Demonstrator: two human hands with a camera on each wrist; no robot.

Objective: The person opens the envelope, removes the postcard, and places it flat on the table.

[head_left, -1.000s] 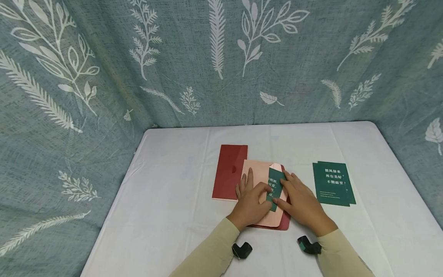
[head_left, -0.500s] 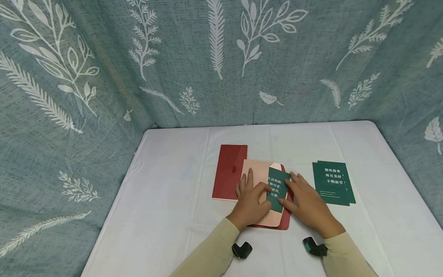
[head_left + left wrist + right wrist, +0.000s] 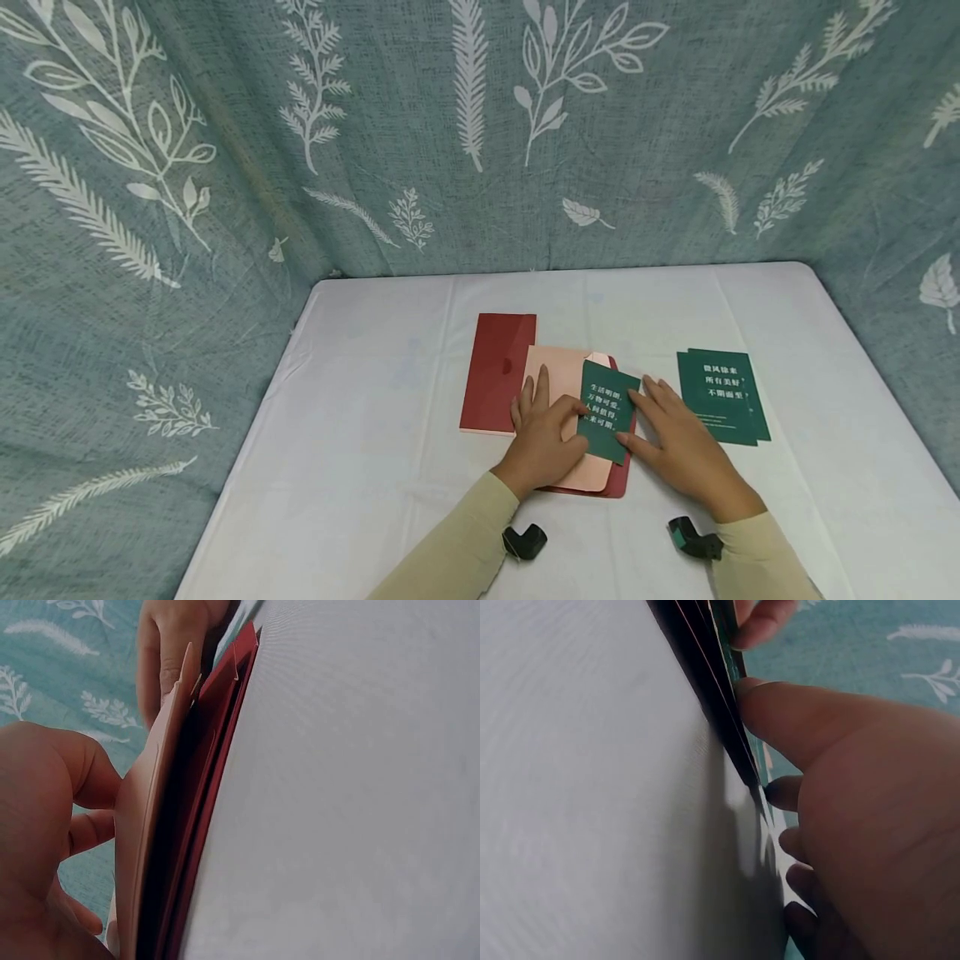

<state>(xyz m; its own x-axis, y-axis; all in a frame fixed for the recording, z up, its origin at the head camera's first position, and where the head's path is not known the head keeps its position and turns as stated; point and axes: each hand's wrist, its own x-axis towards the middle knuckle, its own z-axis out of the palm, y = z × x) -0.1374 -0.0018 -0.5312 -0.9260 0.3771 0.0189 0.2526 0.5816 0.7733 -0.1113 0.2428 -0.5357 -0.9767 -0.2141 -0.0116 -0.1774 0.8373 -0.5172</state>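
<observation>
A green card point(image 3: 606, 417) printed with white characters sticks out of the right side of a pink paper sleeve point(image 3: 555, 367), which lies over a dark red cover point(image 3: 618, 482). The card's left edge lies along the sleeve's opening. My left hand point(image 3: 542, 433) rests on the sleeve, fingers spread, thumb and bent index finger near the card's left edge. In the left wrist view, the thumb point(image 3: 101, 784) presses the pink leaf above red layers point(image 3: 196, 761). My right hand point(image 3: 678, 437) holds the card's right edge with thumb and index finger; the thumb point(image 3: 769, 712) is at the edge in the right wrist view.
A red envelope-like piece point(image 3: 498, 371) lies partly beneath the sleeve at upper left. Two more green cards point(image 3: 716, 400) overlap each other to the right, just beyond my right hand. White cloth covers the table point(image 3: 360, 433); a leaf-patterned curtain point(image 3: 450, 208) hangs around it.
My right hand has moved to the right, drawing the green card further out of the pink sleeve, so more of its printing shows. The left hand has stayed in place.
</observation>
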